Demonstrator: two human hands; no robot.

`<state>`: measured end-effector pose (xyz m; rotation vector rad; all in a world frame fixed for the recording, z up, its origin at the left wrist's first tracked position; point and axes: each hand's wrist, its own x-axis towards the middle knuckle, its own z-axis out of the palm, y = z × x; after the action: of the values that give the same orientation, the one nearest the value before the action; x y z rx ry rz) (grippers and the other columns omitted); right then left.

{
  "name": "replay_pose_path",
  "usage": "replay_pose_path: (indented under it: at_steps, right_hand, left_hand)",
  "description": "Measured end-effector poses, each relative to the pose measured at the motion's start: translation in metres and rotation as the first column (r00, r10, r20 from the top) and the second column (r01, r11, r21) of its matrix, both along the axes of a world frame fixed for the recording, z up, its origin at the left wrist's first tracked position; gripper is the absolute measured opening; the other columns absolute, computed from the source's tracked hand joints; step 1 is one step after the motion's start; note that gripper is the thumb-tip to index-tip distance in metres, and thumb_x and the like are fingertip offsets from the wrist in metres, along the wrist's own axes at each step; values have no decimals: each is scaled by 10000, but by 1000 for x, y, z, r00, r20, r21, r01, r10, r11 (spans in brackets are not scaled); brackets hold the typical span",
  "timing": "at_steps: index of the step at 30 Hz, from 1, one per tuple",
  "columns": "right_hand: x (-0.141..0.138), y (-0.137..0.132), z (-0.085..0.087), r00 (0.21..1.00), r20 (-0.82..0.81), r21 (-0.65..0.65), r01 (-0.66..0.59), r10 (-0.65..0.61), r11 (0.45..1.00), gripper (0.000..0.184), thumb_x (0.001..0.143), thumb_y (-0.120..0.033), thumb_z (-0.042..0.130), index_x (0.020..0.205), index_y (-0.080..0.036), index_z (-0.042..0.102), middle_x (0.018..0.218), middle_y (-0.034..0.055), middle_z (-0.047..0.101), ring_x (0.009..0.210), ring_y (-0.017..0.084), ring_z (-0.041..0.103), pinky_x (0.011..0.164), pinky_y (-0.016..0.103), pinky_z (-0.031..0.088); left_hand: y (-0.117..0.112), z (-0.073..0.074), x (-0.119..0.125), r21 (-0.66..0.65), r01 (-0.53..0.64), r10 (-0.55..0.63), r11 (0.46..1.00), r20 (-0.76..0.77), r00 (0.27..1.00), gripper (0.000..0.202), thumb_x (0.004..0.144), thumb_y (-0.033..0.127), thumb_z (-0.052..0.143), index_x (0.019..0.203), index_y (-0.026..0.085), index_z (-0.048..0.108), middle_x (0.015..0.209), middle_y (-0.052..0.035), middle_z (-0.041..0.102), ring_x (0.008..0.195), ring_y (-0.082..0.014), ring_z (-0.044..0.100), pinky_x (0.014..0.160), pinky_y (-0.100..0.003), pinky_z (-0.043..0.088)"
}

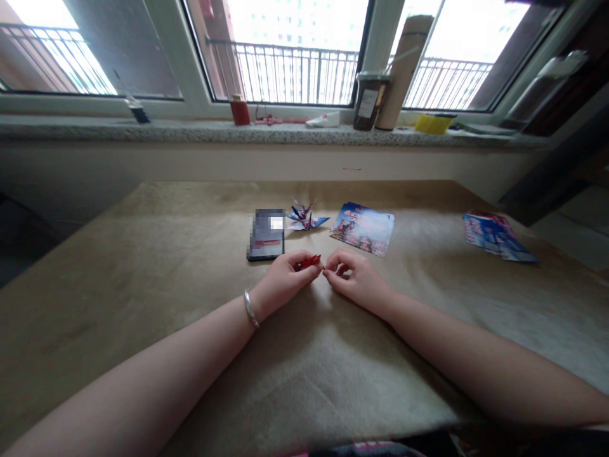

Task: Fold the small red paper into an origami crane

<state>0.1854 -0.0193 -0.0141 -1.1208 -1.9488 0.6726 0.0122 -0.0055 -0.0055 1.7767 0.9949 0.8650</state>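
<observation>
Left hand (284, 280) was curled nearly shut, thumb & forefinger pinching one end of a small red folded paper (310, 261). A silver bracelet (250, 309) sat on that wrist. The paper was held just above the tan table cover (143, 285), about mid-table, b/w the two hands.

Just behind the left hand lay a dark phone (266, 236), flat, screen up. Right of it stood a blue paper crane (306, 218), wings out.

Right hand (356, 280) was curled the same way, fingertips closed on the paper's other tip as far as I could see; the contact spot was very small. Behind it lay a blue printed sheet (364, 228), flat. Far right, well apart, sat a loose stack of similar sheets (497, 238).

Risks, as I judged them:
- The piece was tiny & gripped at both ends, so any pull apart could've torn it or opened a fold.
- Fingers hid most of it, so an off-line crease might've gone unnoticed.
- The cover looked soft & rumpled, i.e. poor backing for pressing a sharp crease.
- W/ such a light pinch the paper could've slipped out & dropped.
- Knuckles were close to the phone, and the crane was not far beyond, so a push fwd could've nudged one or crushed the other.
</observation>
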Motion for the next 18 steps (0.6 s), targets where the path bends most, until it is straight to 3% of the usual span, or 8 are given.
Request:
replay_pose_path:
  at_steps: [4,11,18]
  right_hand:
    - [0,1,-2,1000,8,-42,-9,10,999,132,733,-302,578,747,-173,556,757,12,535,612,92,491,520,199,428]
    - [-2,1,-3,998,36,-102,-45,49,994,147,740,-315,581,712,-171,587,750,14,543,627,92,488,506,184,401]
    - [2,5,-4,1000,13,-90,26,-25,996,110,741,-254,560,683,-160,556,719,2,554,569,78,455,507,195,374]
  left_hand:
    - [3,0,-3,84,5,-6,996,7,1000,283,766,342,572,576,133,589,694,-14,526,710,-121,512,686,-224,402]
    - [5,-4,-3,83,19,-20,996,7,1000,267,775,366,576,654,134,632,701,-20,551,718,-122,529,697,-232,417]
    - [5,-8,1,-91,50,-31,995,195,980,318,716,297,651,971,121,578,904,-72,640,791,-149,608,749,-288,483]
